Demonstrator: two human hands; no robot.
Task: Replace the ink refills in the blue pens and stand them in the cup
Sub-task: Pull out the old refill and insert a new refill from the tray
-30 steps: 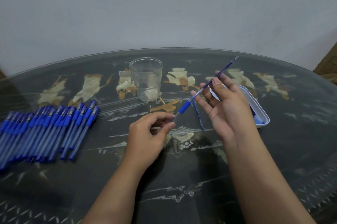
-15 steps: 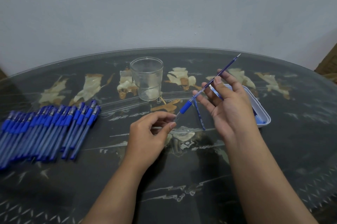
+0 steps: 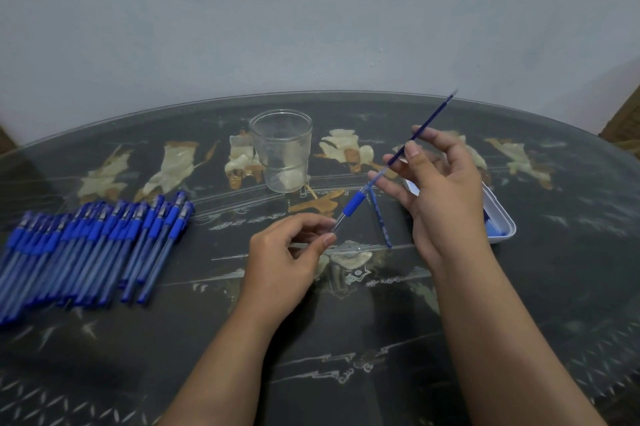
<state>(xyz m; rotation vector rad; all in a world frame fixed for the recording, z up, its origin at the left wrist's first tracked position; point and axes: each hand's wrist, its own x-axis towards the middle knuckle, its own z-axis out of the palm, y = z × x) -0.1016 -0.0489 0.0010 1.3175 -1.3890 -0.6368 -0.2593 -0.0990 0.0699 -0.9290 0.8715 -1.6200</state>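
Fingers (image 3: 327, 237) of both hands pinch one blue pen (image 3: 353, 204), held in the air in front and to the right of the cup (image 3: 281, 150).
Left of the cup, a heap of blue pens (image 3: 86, 245) lies on the table (image 3: 346, 339). In front of the cup the left hand (image 3: 287, 259) curls, thumb and forefinger nipping the pen's clear lower tip, the blue grip just beyond them. The long axis slants from that near end up and away, right of the cup, where the dark refill (image 3: 427, 122) passes between the right hand's (image 3: 446, 197) thumb and forefinger, other fingers loosely spread; its end pokes past them toward the wall. A slim blue stick (image 3: 381, 223) lies beneath. Farthest right sits a white tray (image 3: 502, 214).
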